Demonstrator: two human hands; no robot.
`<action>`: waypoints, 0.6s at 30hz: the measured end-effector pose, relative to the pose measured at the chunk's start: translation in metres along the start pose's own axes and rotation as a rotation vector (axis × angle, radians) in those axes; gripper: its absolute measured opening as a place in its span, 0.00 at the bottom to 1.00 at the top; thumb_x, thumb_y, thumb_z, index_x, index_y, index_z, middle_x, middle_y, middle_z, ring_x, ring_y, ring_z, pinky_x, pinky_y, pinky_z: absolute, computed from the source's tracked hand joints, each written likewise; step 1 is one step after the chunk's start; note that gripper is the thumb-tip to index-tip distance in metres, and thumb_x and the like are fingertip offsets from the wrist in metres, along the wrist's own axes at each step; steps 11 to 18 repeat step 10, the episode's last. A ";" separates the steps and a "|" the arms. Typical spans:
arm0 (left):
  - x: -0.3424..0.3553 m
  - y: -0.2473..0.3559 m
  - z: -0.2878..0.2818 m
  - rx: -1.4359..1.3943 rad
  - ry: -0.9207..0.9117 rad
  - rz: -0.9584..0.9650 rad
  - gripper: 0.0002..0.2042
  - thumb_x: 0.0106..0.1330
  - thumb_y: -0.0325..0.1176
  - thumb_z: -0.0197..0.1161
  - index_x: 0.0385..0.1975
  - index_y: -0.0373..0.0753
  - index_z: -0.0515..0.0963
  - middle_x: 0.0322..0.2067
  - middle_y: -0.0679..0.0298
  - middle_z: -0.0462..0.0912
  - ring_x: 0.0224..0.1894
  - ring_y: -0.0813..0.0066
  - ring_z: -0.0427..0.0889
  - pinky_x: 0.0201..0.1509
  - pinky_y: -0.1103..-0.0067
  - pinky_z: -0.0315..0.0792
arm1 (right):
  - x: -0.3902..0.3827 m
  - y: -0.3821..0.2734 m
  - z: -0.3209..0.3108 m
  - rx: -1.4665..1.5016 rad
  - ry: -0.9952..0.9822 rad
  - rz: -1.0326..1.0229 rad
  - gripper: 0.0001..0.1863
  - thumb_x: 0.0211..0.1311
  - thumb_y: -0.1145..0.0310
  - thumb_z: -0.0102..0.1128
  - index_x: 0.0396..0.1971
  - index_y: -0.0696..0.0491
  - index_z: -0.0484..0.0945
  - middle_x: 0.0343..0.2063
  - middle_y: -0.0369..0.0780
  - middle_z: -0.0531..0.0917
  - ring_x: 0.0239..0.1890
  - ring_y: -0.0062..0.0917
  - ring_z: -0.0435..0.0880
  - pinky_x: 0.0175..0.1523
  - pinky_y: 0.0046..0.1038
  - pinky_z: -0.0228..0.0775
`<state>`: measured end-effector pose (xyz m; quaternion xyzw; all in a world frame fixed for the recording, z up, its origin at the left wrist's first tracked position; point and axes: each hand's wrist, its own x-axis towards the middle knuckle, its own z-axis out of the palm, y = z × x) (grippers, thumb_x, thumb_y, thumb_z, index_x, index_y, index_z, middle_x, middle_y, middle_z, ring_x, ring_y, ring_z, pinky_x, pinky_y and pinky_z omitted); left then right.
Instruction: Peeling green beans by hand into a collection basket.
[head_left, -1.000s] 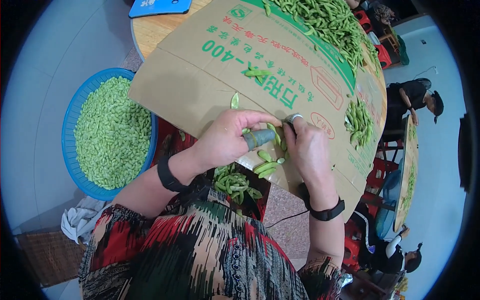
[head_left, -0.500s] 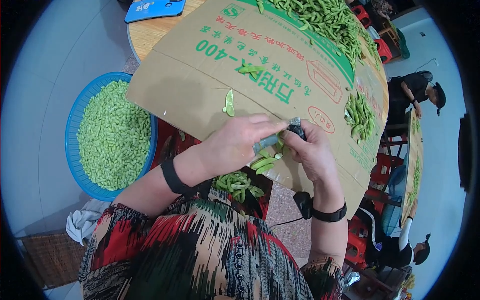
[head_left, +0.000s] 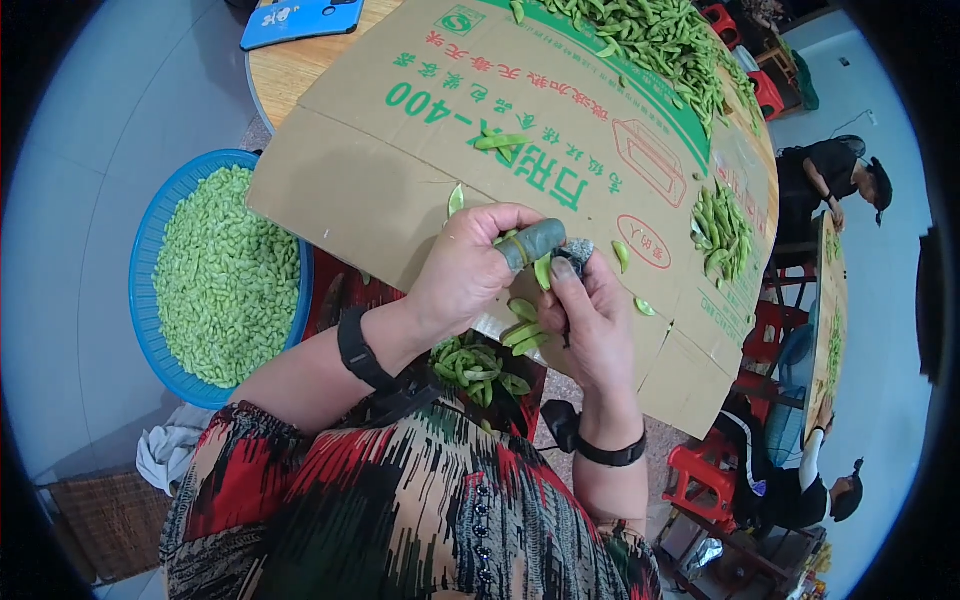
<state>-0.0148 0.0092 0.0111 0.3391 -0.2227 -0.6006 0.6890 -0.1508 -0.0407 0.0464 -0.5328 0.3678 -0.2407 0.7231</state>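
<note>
My left hand [head_left: 470, 262] is closed, with a grey-green cover [head_left: 538, 243] on its thumb and a bit of green showing between the fingers. Beside it, my right hand [head_left: 597, 318] pinches a green bean pod [head_left: 543, 272]; dark wrapping [head_left: 572, 256] covers part of its fingertips. The two hands nearly meet over the near edge of a flattened cardboard sheet [head_left: 350, 150]. Just below them lie a few pods [head_left: 523, 337]. More pods [head_left: 478, 368] rest lower down, in front of my body.
A blue basket [head_left: 140, 285] full of shelled green beans [head_left: 228, 280] stands at the left. Heaps of whole pods [head_left: 655, 40] lie on the cardboard's far and right sides. A blue phone [head_left: 300, 22] is on the wooden table [head_left: 285, 75]. Two people work at another table [head_left: 822, 330].
My right hand has moved left and closer in, and my left hand has turned so its covered thumb shows. Two loose green pieces now show on the cardboard right of my hands.
</note>
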 end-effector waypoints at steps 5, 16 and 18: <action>-0.002 0.005 -0.004 0.265 -0.038 -0.033 0.09 0.61 0.24 0.54 0.40 0.35 0.76 0.33 0.68 0.80 0.33 0.85 0.76 0.35 0.87 0.70 | 0.005 0.005 -0.008 0.204 0.015 0.104 0.08 0.65 0.69 0.46 0.40 0.56 0.71 0.16 0.31 0.68 0.12 0.10 0.57 0.17 0.13 0.47; -0.003 0.022 -0.004 1.004 -0.283 0.492 0.13 0.60 0.24 0.54 0.44 0.38 0.76 0.39 0.59 0.80 0.38 0.62 0.81 0.46 0.76 0.74 | 0.005 0.005 -0.021 0.550 -0.050 0.223 0.10 0.65 0.69 0.47 0.41 0.58 0.71 0.14 0.33 0.67 0.09 0.11 0.55 0.13 0.12 0.47; -0.003 0.022 -0.004 1.004 -0.283 0.492 0.13 0.60 0.24 0.54 0.44 0.38 0.76 0.39 0.59 0.80 0.38 0.62 0.81 0.46 0.76 0.74 | 0.005 0.005 -0.021 0.550 -0.050 0.223 0.10 0.65 0.69 0.47 0.41 0.58 0.71 0.14 0.33 0.67 0.09 0.11 0.55 0.13 0.12 0.47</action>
